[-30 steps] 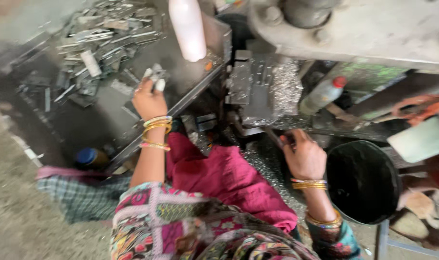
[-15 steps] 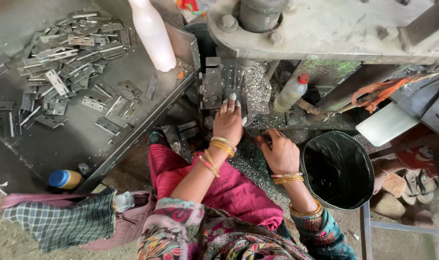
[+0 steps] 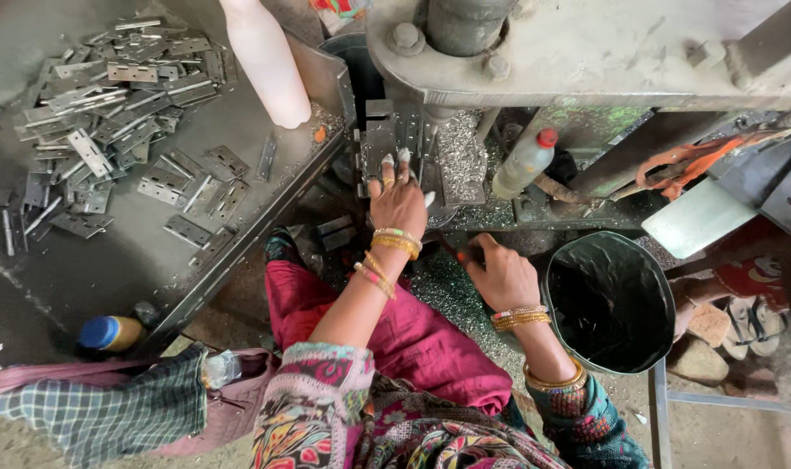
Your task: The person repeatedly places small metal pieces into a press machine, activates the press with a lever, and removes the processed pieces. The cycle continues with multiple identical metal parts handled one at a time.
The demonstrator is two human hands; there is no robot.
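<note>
One second on, my left hand (image 3: 398, 201) has swung from the hinge tray (image 3: 152, 260) to the press die (image 3: 380, 143), fingertips flat on a plate there, while my right hand (image 3: 502, 276) stays closed on a red-tipped handle (image 3: 459, 255).

Gold and coloured bangles are worn on both wrists, behind the left hand (image 3: 398, 204) and the right hand (image 3: 503, 276). Multicoloured floral patterned sleeves and a magenta garment over the lap are seen.

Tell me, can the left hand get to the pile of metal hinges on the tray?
Probably yes. The left hand rests at the press, and the hinges lie uncovered on the tray on its left, with only the tray's low rim between.
</note>
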